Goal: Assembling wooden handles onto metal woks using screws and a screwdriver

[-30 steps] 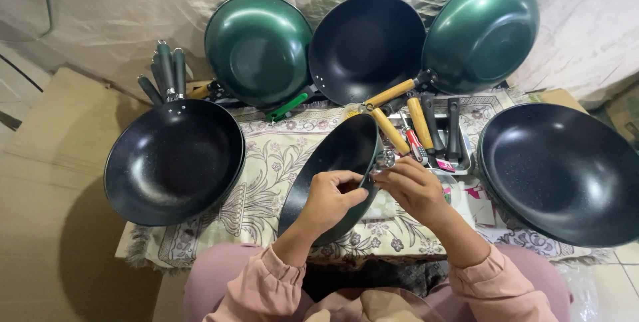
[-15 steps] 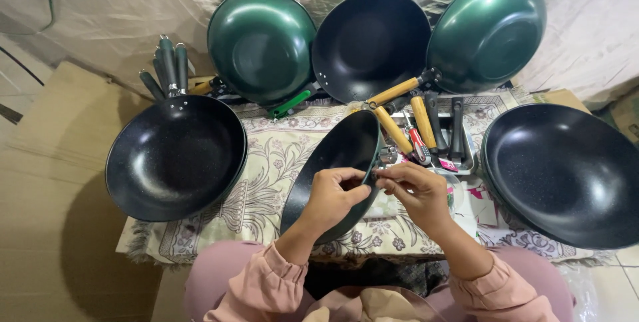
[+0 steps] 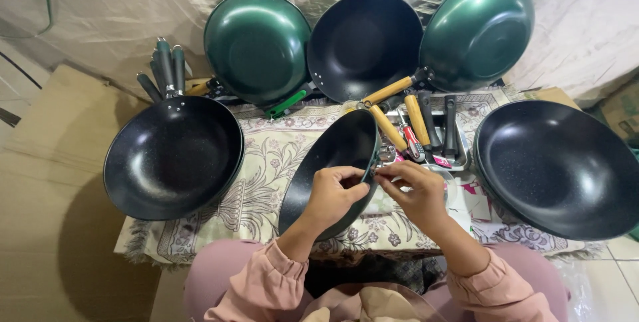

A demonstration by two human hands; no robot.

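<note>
Left hand grips the rim of a tilted black non-stick wok, which stands on edge on the floral cloth at centre. Right hand is pinched at the rim beside it, on something too small to identify. Against the earlier views, both hands and wok sit almost unchanged; work remains at the rim fitting point. Wooden handles lie just behind.

Hands now closer together at pan rim
</note>
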